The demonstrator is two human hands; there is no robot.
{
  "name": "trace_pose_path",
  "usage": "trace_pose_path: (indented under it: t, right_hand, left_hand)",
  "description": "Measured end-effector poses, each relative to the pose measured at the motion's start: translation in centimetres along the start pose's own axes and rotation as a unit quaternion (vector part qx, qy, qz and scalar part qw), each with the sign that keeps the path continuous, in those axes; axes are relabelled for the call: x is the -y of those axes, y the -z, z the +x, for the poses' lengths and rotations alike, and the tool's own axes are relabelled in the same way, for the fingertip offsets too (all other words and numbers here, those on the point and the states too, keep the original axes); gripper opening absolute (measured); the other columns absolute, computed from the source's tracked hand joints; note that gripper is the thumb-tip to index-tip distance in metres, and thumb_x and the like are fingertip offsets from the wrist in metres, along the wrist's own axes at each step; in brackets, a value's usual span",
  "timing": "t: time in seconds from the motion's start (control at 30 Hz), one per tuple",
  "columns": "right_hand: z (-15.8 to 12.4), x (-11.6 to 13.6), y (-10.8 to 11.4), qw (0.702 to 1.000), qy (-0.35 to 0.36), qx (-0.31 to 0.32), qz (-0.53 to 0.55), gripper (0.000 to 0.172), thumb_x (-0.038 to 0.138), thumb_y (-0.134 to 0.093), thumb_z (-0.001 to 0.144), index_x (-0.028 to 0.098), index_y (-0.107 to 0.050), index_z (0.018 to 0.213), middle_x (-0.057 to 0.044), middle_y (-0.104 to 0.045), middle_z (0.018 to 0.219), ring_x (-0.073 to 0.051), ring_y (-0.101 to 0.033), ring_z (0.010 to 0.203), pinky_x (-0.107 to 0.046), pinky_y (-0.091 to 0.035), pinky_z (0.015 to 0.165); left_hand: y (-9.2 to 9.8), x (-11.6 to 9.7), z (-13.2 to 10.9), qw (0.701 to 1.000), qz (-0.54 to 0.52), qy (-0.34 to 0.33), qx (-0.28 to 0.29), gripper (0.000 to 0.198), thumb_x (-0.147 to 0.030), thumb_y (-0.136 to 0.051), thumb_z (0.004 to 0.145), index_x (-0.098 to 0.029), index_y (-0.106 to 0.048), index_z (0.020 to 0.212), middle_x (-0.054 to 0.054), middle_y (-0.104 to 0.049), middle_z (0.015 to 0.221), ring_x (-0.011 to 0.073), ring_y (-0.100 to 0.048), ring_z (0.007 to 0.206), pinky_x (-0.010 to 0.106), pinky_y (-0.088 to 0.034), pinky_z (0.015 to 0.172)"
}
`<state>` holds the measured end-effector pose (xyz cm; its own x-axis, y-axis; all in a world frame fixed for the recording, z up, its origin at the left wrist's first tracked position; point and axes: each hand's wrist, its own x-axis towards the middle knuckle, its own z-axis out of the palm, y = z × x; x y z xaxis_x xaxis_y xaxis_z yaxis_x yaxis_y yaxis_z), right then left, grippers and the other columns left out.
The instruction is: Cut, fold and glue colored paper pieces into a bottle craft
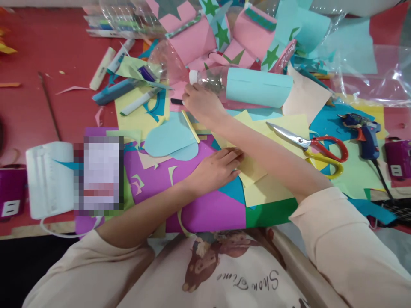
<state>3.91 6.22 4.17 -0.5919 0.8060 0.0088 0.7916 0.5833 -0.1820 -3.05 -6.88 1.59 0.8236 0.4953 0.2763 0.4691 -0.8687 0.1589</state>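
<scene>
My right hand reaches across to the left, fingers curled down around a black-capped pen whose dark end sticks out on the left. Just behind that hand lies a clear plastic bottle with a white cap and a light blue paper wrap. My left hand is under the right forearm, fingers stretched out and resting at the edge of the pale yellow paper. Between the hands and to their left are light blue paper cut-outs and a thin yellow strip.
Scissors with red and yellow handles lie right of my forearm, before a blue glue gun. Pink and blue paper pieces with green stars stand at the back. Markers, a white mask and a blurred-out rectangular object lie left.
</scene>
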Motion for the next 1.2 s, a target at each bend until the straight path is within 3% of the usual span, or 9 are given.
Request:
trace_pose_path:
  t: [0.13,0.2,0.27,0.4,0.53,0.67,0.83,1.03,1.2]
  right_hand:
    - [-2.4,0.4,1.2,0.997,-0.019,-0.053,0.043,0.03,0.011,-0.031,0.098,0.012,-0.045,0.126,-0.008,-0.063,0.12,-0.019,-0.058,0.102,-0.029,-0.047,0.081]
    - [-4.9,0.4,2.5,0.996,-0.01,-0.053,0.073,0.027,0.02,-0.032,0.101,0.016,-0.046,0.124,-0.006,-0.066,0.113,-0.017,-0.06,0.087,-0.027,-0.044,0.07]
    - [-7.6,-0.2,3.5,0.994,-0.047,-0.065,0.07,0.031,0.032,-0.029,0.102,0.018,-0.052,0.117,-0.006,-0.068,0.104,-0.018,-0.061,0.08,-0.027,-0.04,0.061]
    - [-12.9,-3.5,3.7,0.986,-0.123,-0.103,0.053,0.034,0.043,-0.038,0.098,0.019,-0.061,0.095,-0.004,-0.067,0.075,-0.019,-0.061,0.07,-0.027,-0.034,0.058]
    - [-16.5,-7.1,2.3,0.981,-0.146,-0.122,0.05,0.026,0.033,-0.042,0.094,0.018,-0.06,0.104,-0.007,-0.069,0.088,-0.022,-0.063,0.076,-0.03,-0.037,0.06]
    - [-17.5,-8.1,1.6,0.978,-0.159,-0.126,0.055,0.025,0.029,-0.041,0.091,0.018,-0.057,0.108,-0.011,-0.068,0.098,-0.024,-0.063,0.079,-0.032,-0.039,0.061]
    - [-17.5,-7.4,1.8,0.978,-0.163,-0.11,0.067,0.027,0.032,-0.039,0.093,0.019,-0.059,0.107,-0.008,-0.071,0.09,-0.022,-0.063,0.071,-0.03,-0.039,0.057]
    - [-17.6,-7.1,1.9,0.98,-0.136,-0.131,0.069,0.031,0.033,-0.036,0.096,0.021,-0.059,0.113,-0.009,-0.071,0.104,-0.022,-0.065,0.079,-0.029,-0.041,0.06]
    - [-17.3,-7.5,1.7,0.984,-0.152,-0.081,0.042,0.03,0.036,-0.036,0.097,0.019,-0.06,0.1,-0.007,-0.07,0.079,-0.02,-0.06,0.061,-0.028,-0.029,0.052]
  left_hand:
    - [0.1,-0.2,-0.1,0.999,0.002,0.018,0.036,0.033,-0.028,-0.045,0.097,-0.006,-0.061,0.116,0.016,-0.065,0.117,0.0256,-0.06,0.116,0.038,-0.054,0.097]
    - [0.1,-0.3,0.0,0.997,0.005,0.035,0.063,0.038,-0.031,-0.048,0.096,-0.006,-0.058,0.123,0.016,-0.064,0.12,0.026,-0.059,0.118,0.037,-0.055,0.096]
    - [0.2,-0.5,0.0,0.996,0.005,0.042,0.076,0.042,-0.032,-0.049,0.095,-0.006,-0.054,0.127,0.016,-0.063,0.123,0.0264,-0.058,0.12,0.036,-0.054,0.096]
    - [0.0,-0.5,0.0,0.998,-0.002,0.025,0.049,0.041,-0.028,-0.05,0.095,-0.005,-0.052,0.128,0.016,-0.06,0.128,0.0265,-0.056,0.121,0.038,-0.05,0.103]
    - [-0.1,-0.4,-0.1,0.999,-0.005,0.02,0.03,0.04,-0.027,-0.051,0.094,-0.004,-0.053,0.127,0.016,-0.061,0.127,0.0271,-0.057,0.12,0.039,-0.051,0.102]
    - [-0.1,-0.3,-0.2,0.999,-0.009,0.021,0.045,0.041,-0.027,-0.049,0.095,-0.004,-0.051,0.129,0.018,-0.06,0.128,0.0275,-0.056,0.122,0.041,-0.051,0.102]
    - [-0.2,-0.3,-0.2,0.999,-0.014,0.02,0.046,0.042,-0.028,-0.048,0.095,-0.004,-0.051,0.129,0.019,-0.06,0.128,0.0282,-0.056,0.122,0.041,-0.051,0.102]
    - [-0.2,-0.4,-0.2,0.999,-0.006,0.026,0.047,0.041,-0.028,-0.049,0.095,-0.004,-0.051,0.129,0.019,-0.06,0.129,0.0279,-0.056,0.123,0.041,-0.051,0.103]
    - [-0.2,-0.5,-0.2,0.999,0.0,0.022,0.036,0.042,-0.026,-0.051,0.094,-0.003,-0.051,0.128,0.019,-0.061,0.128,0.0279,-0.057,0.121,0.04,-0.051,0.103]
